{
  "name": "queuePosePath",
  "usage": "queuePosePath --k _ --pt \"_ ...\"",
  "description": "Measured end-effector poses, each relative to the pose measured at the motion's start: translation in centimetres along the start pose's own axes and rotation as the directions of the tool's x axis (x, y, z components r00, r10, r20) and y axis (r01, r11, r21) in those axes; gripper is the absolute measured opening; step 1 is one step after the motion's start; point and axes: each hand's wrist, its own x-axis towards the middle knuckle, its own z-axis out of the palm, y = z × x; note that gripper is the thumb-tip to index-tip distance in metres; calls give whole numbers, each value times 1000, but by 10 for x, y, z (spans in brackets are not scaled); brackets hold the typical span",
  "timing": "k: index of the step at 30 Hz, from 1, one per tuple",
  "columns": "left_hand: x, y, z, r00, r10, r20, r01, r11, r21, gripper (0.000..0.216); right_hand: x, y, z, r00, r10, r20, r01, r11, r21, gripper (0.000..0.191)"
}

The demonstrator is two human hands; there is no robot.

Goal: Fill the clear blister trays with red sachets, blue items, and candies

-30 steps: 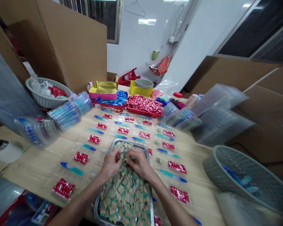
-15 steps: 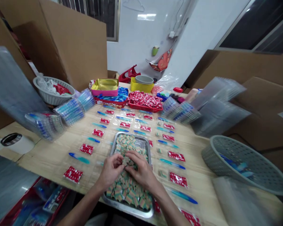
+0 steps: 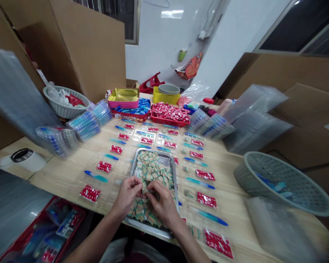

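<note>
A metal tray (image 3: pixel 174 171) full of small green-and-tan striped pieces (image 3: pixel 156 168) lies at the table's near edge. Over it my left hand (image 3: pixel 128 193) and my right hand (image 3: pixel 161 202) meet, thumbs and fingertips pinched together. Between the fingertips is a small striped piece (image 3: pixel 144 188), partly covered by the fingers. On both sides of the tray lie clear plastic packs, each with a blue pen (image 3: pixel 95 176) and a red dotted packet (image 3: pixel 90 193); some on the right also hold a striped piece (image 3: pixel 190 193).
A red tray (image 3: pixel 170 118) heaped with red packets and a tin (image 3: pixel 123 98) above blue pens stand at the back. Stacked clear packs (image 3: pixel 84 126) are on the left. A grey basket (image 3: pixel 285 182) stands right; a white cup (image 3: pixel 30 160) lies left.
The view has tilted slightly, so the table sits a little higher in the picture. Both hands stay together over the tray, pinching at the small striped piece.
</note>
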Motion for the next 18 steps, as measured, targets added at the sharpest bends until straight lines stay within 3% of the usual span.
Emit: queuePosePath --k 6,11,14,18 --pt "-2 1 0 998 -1 -60 -2 999 -41 23 -3 1 -4 999 51 11 -51 994 96 15" --pt "0 -1 -4 998 3 -59 -4 1000 -16 23 2 -2 -17 981 79 179 -106 983 148 13" --pt "0 -5 -3 999 38 -30 -36 998 44 18 9 -6 -21 972 40 234 -72 989 133 12" --pt "0 -12 -3 996 78 33 -83 981 174 12 14 -6 -19 975 -6 220 0 1000 24 14"
